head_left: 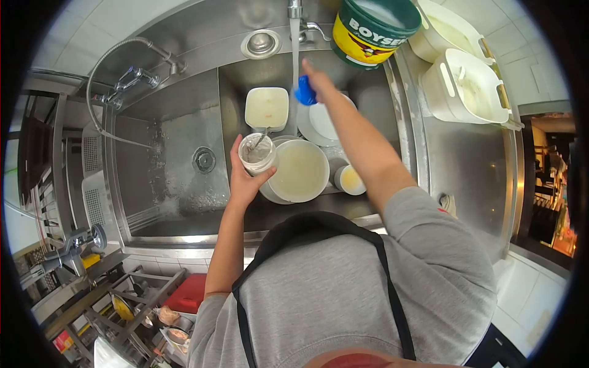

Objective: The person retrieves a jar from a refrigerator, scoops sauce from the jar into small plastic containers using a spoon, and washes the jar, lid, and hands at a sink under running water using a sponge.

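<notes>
My left hand [246,184] is wrapped round a clear jar [257,161] with whitish residue inside. A metal utensil, probably a spoon [260,138], leans out of its mouth. My right hand [319,83] grips a round blue lid [305,92], slightly blurred, beside the running water [295,55] from the tap [295,8]. Below the stream, in the right sink basin, stand a square white tub [267,108] of cloudy liquid and a large round container [299,172] of yellowish liquid. A white round dish [323,121] is partly hidden under my right forearm.
A green and yellow bucket [371,34] stands at the back right of the sink. Two white tubs [461,89] sit on the right drainboard. A small cup [350,180] with yellow contents is near my right arm. The left basin [184,135] has a drain and a hose tap [132,80].
</notes>
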A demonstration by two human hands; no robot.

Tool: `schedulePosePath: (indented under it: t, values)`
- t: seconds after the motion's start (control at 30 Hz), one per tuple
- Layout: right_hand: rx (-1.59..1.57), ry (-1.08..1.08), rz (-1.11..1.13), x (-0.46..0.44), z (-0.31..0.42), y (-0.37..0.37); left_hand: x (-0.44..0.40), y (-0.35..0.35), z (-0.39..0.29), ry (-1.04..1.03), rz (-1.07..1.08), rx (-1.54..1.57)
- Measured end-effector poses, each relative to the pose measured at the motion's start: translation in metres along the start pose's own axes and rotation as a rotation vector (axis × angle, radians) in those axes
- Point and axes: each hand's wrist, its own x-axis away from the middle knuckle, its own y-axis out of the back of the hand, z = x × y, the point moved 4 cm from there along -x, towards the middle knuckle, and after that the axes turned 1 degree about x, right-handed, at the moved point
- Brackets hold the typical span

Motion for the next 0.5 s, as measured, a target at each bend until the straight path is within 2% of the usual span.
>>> schedulePosePath:
  t: [0.1,0.2,0.3,0.37,0.43,0.5]
  values:
    - [-0.205,-0.240,0.188,0.002,-0.058,-0.023,0.003,-0.002,-0.002,-0.004,0.011,-0.001]
    - [-0.214,-0.327,0.096,0.013,-0.082,-0.022,0.008,0.002,-0.001,0.007,0.017,-0.029]
    - [-0.390,-0.345,0.108,0.014,-0.091,-0.023,0.001,0.007,0.000,-0.012,0.010,-0.072]
    - [-0.401,-0.335,0.094,0.026,-0.088,-0.021,-0.017,0.010,-0.003,-0.039,-0.001,-0.093]
    - [-0.350,-0.322,-0.043,0.038,-0.079,-0.017,-0.049,0.017,-0.014,-0.146,-0.049,-0.114]
    - [-0.381,-0.282,0.009,0.033,-0.080,-0.019,-0.089,0.030,-0.023,-0.259,-0.171,-0.208]
